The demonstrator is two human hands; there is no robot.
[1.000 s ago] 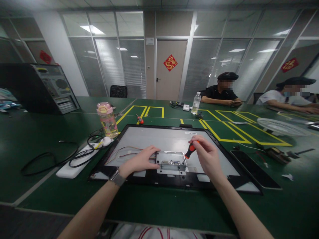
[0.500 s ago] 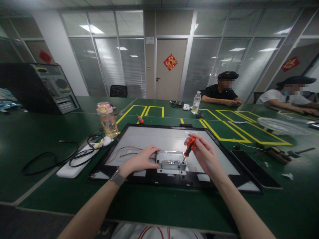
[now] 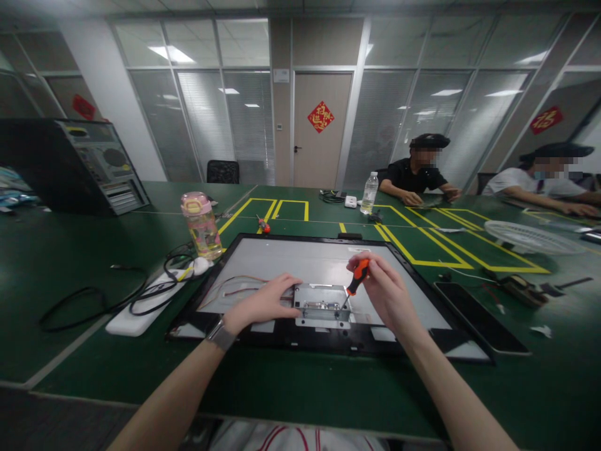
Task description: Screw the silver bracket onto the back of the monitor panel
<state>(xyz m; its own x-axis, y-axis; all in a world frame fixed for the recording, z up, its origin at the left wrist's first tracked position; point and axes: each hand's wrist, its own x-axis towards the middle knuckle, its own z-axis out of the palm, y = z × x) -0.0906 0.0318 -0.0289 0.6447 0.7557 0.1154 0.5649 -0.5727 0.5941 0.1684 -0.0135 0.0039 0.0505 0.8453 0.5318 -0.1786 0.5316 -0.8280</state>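
Observation:
A flat display panel (image 3: pixel 291 263) with a black frame lies on the green table in front of me. On its near half sits a metal bracket box (image 3: pixel 322 295) with a row of connector ports along its near side. My left hand (image 3: pixel 265 304) grips the left end of this box between thumb and fingers. In my right hand (image 3: pixel 387 291) is an orange and black screwdriver (image 3: pixel 359 275), tilted, its tip at the right end of the port row. Thin wires (image 3: pixel 241 285) run left from the box, partly under my left hand.
Left of the panel lie a white power strip (image 3: pixel 141 307), black cables (image 3: pixel 89 310) and a pink-lidded bottle (image 3: pixel 201 225). A second screwdriver (image 3: pixel 263 225) rests behind it. A phone (image 3: pixel 481 318) lies at the right. Two people sit at the far right; a computer case (image 3: pixel 70 166) stands left.
My hands, the screwdriver and the box look nearly unchanged. Across the table, the person in black has moved their hands apart.

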